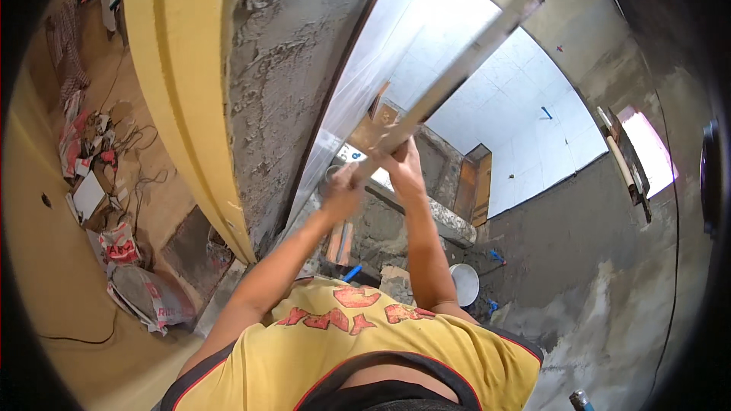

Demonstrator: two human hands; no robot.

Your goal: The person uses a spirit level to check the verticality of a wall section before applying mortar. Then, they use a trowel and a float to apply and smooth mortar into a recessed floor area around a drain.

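Note:
A long, straight grey bar point(464, 68), like a plasterer's straightedge and smeared with mortar, slants up and to the right in front of me. My right hand point(405, 167) is closed around its lower part. Lower and to the left, my left hand point(343, 194) grips the near end, its fingers blurred. Left of the bar stands a narrow wall face point(297, 53) coated in rough grey plaster. The bar's far end is raised in front of the white tiled wall point(525, 106).
A yellow wall edge point(179, 91) borders the plaster on the left. Bags point(148, 297) and debris lie on the floor beyond it. A white bucket point(464, 284) stands by my right arm. Blue pipe fittings point(496, 257) jut from the grey right wall. A ledge point(449, 221) runs ahead.

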